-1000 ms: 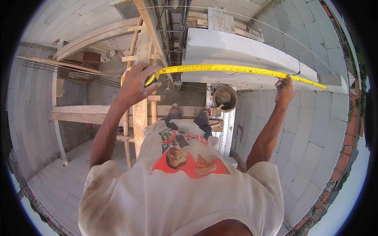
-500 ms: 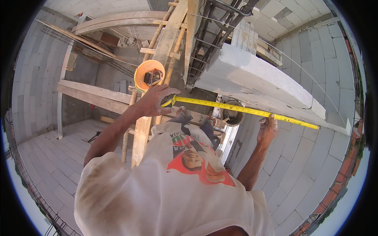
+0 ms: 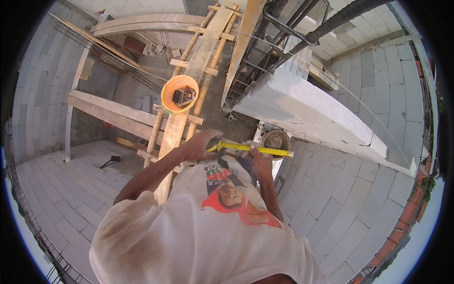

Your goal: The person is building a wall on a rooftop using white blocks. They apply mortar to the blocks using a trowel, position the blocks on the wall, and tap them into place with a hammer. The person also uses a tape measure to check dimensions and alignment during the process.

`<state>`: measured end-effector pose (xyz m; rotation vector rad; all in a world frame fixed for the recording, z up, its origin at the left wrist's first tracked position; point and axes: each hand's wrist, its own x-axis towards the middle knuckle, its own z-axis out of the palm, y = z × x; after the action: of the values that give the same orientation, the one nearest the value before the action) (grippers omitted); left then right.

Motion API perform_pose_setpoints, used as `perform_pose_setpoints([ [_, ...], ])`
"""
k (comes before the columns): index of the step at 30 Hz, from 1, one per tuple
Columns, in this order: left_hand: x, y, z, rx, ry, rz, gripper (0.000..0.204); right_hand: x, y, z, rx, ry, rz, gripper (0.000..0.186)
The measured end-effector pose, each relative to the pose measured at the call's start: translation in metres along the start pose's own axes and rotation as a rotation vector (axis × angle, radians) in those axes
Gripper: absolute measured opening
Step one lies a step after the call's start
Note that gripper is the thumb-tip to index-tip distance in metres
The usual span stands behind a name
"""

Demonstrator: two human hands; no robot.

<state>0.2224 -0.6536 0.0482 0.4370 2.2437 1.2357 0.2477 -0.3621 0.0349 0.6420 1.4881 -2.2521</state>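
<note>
The block walls filled most of the view — pale grey courses curving toward the rim on both sides. A long white beam ran diagonally from the upper centre down to the right. Below it, a wooden ladder leaned upward through the centre, crossed by a plank on the left. The person's shirt was off-white and stained, with a red-and-orange printed patch on the chest. An orange bucket stood against the ladder, with dark items inside that were too small to identify. A brown pot sat just right of the hands.

The tape — a yellow blade, extended a short way — was held level in front of the chest, between both hands. The left hand was closed around the tape's case. The right hand pinched the blade from below, thumb on top, remaining fingers loosely curled.
</note>
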Motion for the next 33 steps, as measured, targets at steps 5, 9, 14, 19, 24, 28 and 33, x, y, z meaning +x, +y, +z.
perform_pose_setpoints([
  [5, 0.004, 0.002, 0.022, -0.103, 0.078, 0.014, 0.084, 0.007, 0.006, 0.021, -0.12, -0.027, 0.252, 0.075],
  [9, 0.005, 0.01, 0.031, -0.15, 0.099, -0.048, 0.084, 0.016, 0.012, 0.02, -0.077, -0.023, 0.384, 0.106],
  [14, 0.002, -0.001, 0.033, -0.22, 0.107, -0.095, 0.084, 0.032, 0.016, 0.011, -0.105, -0.184, 0.268, 0.067],
  [19, 0.001, -0.004, 0.03, -0.31, 0.108, -0.155, 0.084, 0.028, 0.005, 0.016, -0.24, -0.214, 0.063, 0.048],
  [24, 0.007, 0.007, 0.028, -0.424, 0.095, -0.33, 0.083, 0.028, 0.011, 0.005, -0.443, -0.405, 0.092, 0.06],
  [28, 0.018, -0.002, 0.042, -0.689, 0.166, -0.417, 0.082, 0.025, 0.01, 0.014, -0.502, -0.453, 0.092, 0.075],
  [33, 0.037, -0.009, 0.058, -0.902, 0.229, -0.664, 0.071, 0.02, 0.002, 0.048, -0.592, -0.497, 0.014, 0.094],
])
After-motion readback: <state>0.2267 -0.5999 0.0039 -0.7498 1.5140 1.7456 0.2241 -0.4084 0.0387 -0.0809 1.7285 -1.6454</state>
